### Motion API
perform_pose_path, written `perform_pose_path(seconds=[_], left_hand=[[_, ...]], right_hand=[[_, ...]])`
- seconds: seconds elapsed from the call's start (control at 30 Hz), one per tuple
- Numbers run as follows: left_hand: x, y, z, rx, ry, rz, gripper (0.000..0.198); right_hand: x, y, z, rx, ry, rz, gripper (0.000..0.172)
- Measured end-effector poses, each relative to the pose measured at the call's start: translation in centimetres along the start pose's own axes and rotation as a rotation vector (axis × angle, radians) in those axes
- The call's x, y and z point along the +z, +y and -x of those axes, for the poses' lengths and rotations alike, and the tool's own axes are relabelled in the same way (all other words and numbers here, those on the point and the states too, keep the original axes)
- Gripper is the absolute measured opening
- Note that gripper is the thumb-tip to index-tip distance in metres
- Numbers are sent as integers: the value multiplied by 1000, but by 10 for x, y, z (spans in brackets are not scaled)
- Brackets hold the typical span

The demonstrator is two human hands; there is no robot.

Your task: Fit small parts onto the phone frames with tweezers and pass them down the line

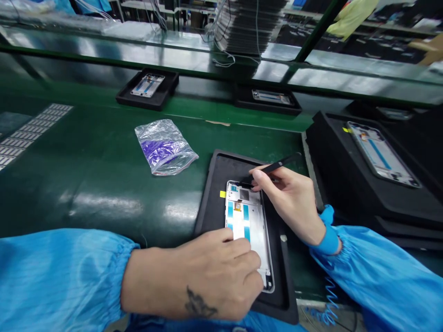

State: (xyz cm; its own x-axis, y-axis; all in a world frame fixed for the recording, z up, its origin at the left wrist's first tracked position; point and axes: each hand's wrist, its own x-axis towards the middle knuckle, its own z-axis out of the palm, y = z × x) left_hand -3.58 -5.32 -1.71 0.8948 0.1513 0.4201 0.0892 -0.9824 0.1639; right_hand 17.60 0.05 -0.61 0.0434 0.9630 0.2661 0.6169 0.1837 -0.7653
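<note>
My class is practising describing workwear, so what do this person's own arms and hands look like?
The left sleeve and right sleeve are bright blue with gathered cuffs. Both hands are ungloved: the left hand bears a dark, butterfly-like tattoo; a blue wristband sits below the right hand.

Looked matt, like foam, on the tray (pixel 216 170); gleamed like smooth metal along the phone frame (pixel 258 230); crinkled in glossy clear plastic at the bag (pixel 166 147); shone smooth across the tabletop (pixel 86 184); resembled thin, sheeny cloth at the left sleeve (pixel 62 276)
</note>
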Motion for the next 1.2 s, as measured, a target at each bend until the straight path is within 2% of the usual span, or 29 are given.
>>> perform_pose_path(seconds=[0.3, 0.63, 1.2], left_hand=[[3, 0, 1, 2, 6, -27, 18], [-11, -1, 0, 17, -73, -23, 18], [-12, -2, 0, 13, -102, -7, 21]], right_hand=[[2, -2, -2, 15, 38, -1, 29], [3, -1, -1, -7, 39, 14, 29], [-1, 1, 1, -12, 16, 5, 26]])
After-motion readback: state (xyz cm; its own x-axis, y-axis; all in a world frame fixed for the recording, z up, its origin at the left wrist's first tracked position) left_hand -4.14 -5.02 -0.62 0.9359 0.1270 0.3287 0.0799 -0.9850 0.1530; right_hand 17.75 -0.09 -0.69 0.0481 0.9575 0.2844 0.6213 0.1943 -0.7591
